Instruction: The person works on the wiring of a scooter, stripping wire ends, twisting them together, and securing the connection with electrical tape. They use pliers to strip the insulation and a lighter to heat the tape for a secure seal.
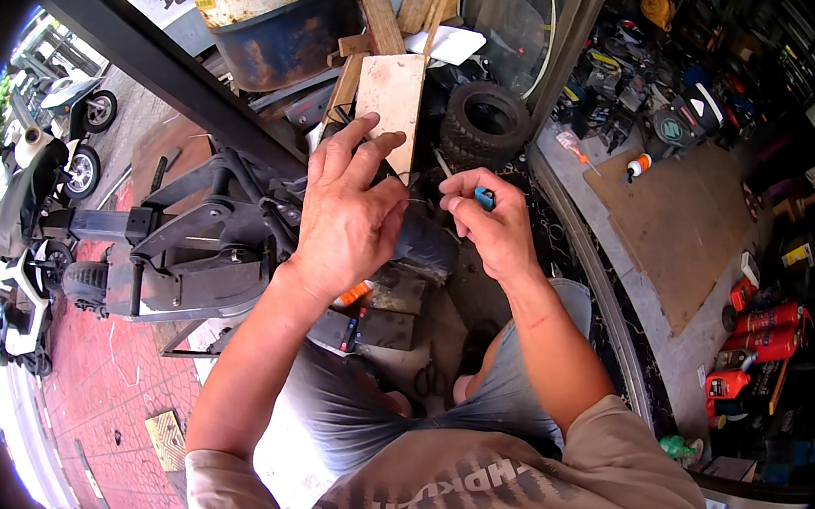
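Note:
My left hand (351, 201) is open, its fingers stretched out and palm down. It hovers or rests in front of a pale wooden board (393, 99); I cannot tell whether it touches anything beneath. To its right, my right hand (498, 231) is closed around a small blue-handled tool (485, 198). A thin grey shaft shows beyond the fingertips and seems to belong to it, but most of the tool is hidden in the grip. Left of my hands stands a dark electric scooter (197, 260) with a knobbly tyre.
Two stacked tyres (488, 119) lie beyond my right hand, near a rusty drum (283, 31). Between my knees are dark blocks (385, 325) and scissors (429, 378). A cardboard sheet (670, 229) and red bottles (763, 333) lie at right. Parked scooters (75, 159) stand at left.

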